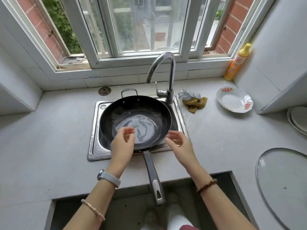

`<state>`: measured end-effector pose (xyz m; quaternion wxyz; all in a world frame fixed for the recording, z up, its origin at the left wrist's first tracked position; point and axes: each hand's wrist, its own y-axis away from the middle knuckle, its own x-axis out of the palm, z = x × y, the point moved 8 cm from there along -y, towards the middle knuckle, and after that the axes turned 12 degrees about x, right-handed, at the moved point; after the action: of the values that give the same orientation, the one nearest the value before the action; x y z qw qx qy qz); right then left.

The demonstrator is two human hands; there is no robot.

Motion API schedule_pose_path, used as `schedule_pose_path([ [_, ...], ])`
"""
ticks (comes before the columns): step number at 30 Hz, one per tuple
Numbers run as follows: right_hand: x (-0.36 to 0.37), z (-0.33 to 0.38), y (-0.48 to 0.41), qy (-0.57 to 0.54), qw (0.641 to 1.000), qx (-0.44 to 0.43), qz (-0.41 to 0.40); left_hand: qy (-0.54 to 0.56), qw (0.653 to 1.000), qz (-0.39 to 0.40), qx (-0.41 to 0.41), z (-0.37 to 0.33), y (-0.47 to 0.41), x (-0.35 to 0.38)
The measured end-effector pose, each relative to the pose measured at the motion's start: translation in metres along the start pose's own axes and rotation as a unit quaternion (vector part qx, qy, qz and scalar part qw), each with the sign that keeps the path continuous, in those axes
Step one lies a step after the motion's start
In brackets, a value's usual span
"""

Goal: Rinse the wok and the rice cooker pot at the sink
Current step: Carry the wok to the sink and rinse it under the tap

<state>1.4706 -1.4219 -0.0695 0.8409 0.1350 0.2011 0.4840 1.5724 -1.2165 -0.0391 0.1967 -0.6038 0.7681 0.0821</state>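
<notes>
Wok, black round non-stick pan with long grey handle point(137, 112), sits across small steel sink point(97, 153); shallow water pooled in bottom, handle pointing to 6 o'clock. Left hand point(123, 143) and right hand point(179, 143) hover over near rim, fingers loosely curled, gripping nothing. Chrome gooseneck tap point(172, 72) at 12 o'clock, no stream visible. Step: wok rinse (rice cooker pot not in view). Next, likely: grip handle, tip water out.

White-framed window point(132, 27) w/ daylight, red brick point(235, 22) & greenery point(61, 22) outside, above pale grey surface point(49, 138) btwn white walls point(282, 39).
</notes>
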Motion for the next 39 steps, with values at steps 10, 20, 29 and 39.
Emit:
schedule_pose_path([
  [10,-0.011,0.071,-0.105,0.025,0.996,-0.064,0.053,-0.231,0.963,-0.050,0.128,-0.040,-0.040,-0.017],
  [20,0.031,0.110,-0.217,0.101,0.982,-0.087,0.135,-0.309,0.938,-0.103,0.121,-0.060,-0.056,-0.021],
  [29,0.047,0.106,-0.260,0.061,0.981,-0.068,0.169,-0.325,0.935,-0.099,0.101,-0.057,-0.063,-0.013],
  [39,0.063,0.100,-0.274,0.078,0.972,-0.058,0.212,-0.328,0.935,-0.104,0.090,-0.055,-0.062,-0.016],
])
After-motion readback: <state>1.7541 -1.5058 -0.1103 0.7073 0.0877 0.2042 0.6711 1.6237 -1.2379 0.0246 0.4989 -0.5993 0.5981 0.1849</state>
